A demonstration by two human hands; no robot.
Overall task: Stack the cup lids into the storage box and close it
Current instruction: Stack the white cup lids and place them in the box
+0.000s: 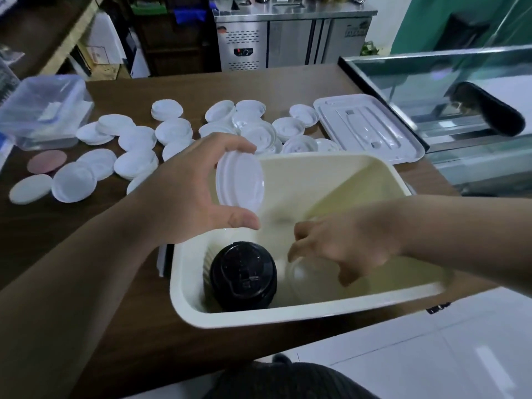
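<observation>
On the brown table (273, 84) the cream storage box (288, 318) stands open just in front of the person, and its white cover (371, 128) lies flat behind its far right corner. Many loose white cup lids (172, 131) are spread on the table behind the box, to the left. Inside the box, in the near left corner, a stack of black lids (243, 275) lies on its side with its top toward the camera. The left hand (187, 194) hovers over the left part of the box and clamps a short stack of white lids (240, 182) between thumb and fingers. This stack stands on edge, to the right of the palm. I judge it must go down and toward the person, beside the black stack. The right hand (354, 246) is already low in that place, with fingers curled over a clear lid (308, 275). It is blurred, so I cannot tell if it grips.
</observation>
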